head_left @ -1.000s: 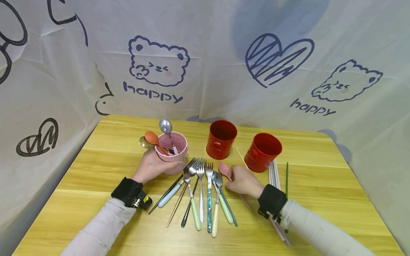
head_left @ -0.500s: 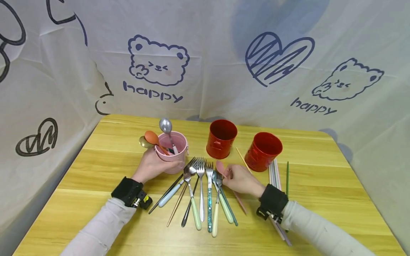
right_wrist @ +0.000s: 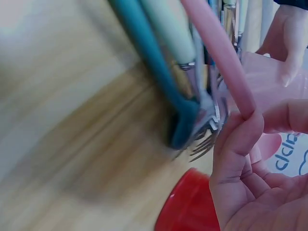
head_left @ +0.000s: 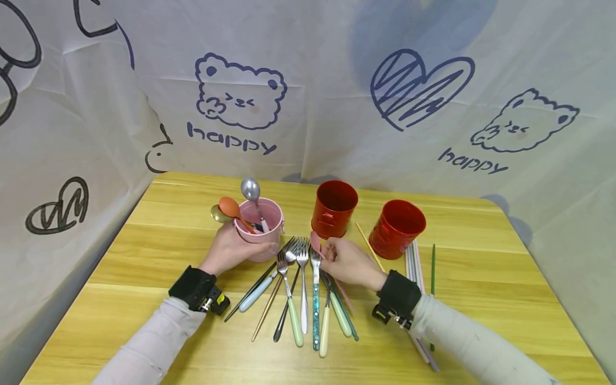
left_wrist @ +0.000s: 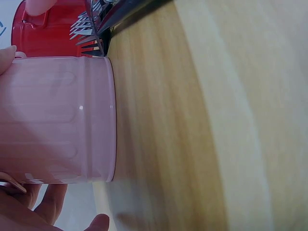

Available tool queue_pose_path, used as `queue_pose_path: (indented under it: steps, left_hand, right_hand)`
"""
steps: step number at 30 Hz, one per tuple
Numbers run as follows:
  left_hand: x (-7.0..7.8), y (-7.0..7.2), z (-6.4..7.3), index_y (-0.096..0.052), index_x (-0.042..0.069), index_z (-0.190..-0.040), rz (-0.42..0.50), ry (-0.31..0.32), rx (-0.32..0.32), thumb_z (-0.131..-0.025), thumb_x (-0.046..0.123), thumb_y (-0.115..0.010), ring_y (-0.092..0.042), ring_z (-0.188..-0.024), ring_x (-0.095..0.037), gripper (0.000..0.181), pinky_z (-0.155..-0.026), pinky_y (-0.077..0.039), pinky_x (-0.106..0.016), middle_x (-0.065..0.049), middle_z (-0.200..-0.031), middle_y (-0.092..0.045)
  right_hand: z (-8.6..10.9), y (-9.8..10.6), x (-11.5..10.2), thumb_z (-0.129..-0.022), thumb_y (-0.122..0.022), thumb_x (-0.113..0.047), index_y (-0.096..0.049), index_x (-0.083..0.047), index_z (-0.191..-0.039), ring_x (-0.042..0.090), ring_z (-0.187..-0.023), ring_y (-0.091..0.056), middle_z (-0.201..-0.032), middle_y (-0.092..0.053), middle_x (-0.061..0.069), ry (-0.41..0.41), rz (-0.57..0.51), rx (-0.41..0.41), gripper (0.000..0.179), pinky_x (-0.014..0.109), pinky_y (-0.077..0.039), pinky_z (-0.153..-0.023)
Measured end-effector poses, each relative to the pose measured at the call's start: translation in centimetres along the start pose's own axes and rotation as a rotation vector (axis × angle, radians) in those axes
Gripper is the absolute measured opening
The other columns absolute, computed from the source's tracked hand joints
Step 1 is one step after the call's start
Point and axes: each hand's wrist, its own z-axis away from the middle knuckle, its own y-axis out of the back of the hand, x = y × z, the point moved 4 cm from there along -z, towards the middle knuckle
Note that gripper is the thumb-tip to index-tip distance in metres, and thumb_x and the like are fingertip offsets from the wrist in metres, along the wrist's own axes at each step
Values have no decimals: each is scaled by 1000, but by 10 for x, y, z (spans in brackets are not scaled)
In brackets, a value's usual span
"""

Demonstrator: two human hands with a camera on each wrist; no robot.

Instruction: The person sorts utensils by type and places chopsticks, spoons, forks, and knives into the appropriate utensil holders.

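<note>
Right grip (head_left: 353, 263) pinching pink spoon (head_left: 315, 242); left grip (head_left: 231, 250) round pink bucket (head_left: 267, 236); backdrop (head_left: 332, 133) reads "happy" twice

Head: forward, down at table (head_left: 486, 246); wrists: close, sharing pink bucket (left_wrist: 48, 115).

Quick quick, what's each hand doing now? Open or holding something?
Left hand: holding the pink bucket by its side.
Right hand: closed, pinching the pink spoon by its handle.
</note>
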Motion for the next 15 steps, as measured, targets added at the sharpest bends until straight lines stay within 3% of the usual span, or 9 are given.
queue_pose_path:
  steps: [9,15]
  left_hand:
    - [-1,0,-1,-51,10,-140,3,-3,1,-70,21,-92,-63,-122,-31,82,-105,-50,-47,-14,-133,-64]
    - [-2,-1,-1,-51,11,-140,4,2,-3,-69,22,-93,-63,-121,-31,83,-105,-51,-47,-14,-133,-64]
  right_hand:
    - [-17,2,-25,-88,-64,-10,-64,-5,-100,10,-61,-53,-75,-62,3,58,-58,36,12,22,-42,-55]
    - [-29,8,-46,-88,-61,-10,-65,-3,-102,11,-61,-53,-81,-68,8,116,-100,121,16,22,-43,-57]
